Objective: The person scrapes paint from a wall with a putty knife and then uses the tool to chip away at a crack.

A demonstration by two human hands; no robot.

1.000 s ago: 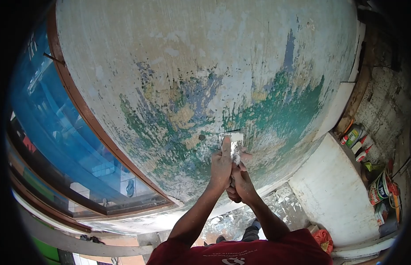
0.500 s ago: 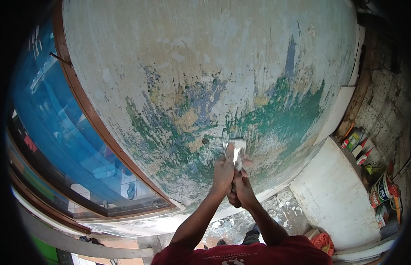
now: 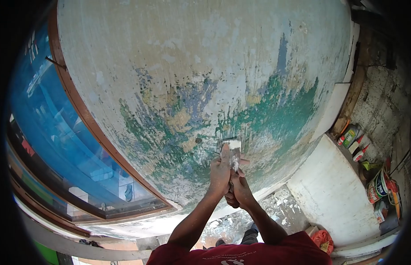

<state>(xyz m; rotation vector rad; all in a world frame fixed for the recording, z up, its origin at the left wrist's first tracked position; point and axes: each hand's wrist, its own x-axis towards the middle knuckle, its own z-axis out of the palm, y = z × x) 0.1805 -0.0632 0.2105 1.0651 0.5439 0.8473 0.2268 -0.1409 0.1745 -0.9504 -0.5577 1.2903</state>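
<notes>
A metal scraper (image 3: 234, 154) with pale residue on its blade points up against the wall (image 3: 205, 39), whose paint is worn through to green, blue and yellow patches. My left hand (image 3: 220, 173) is pressed round the scraper, one finger lying along the left of the blade. Lower down, my right hand (image 3: 240, 190) is closed round the scraper's handle, which the fingers mostly hide. Both hands touch each other.
On the left is a brown-framed window (image 3: 88, 119) with blue behind it. At the right, bottles (image 3: 349, 136) and a paint can (image 3: 378, 187) stand beside a white panel (image 3: 333, 194). An orange-red bag (image 3: 322, 240) and paint flakes lie on the floor.
The view has shifted slightly, so the wall and window appear further left. Both hands still hold the scraper, which appears slightly left, with its blade showing less glare.
</notes>
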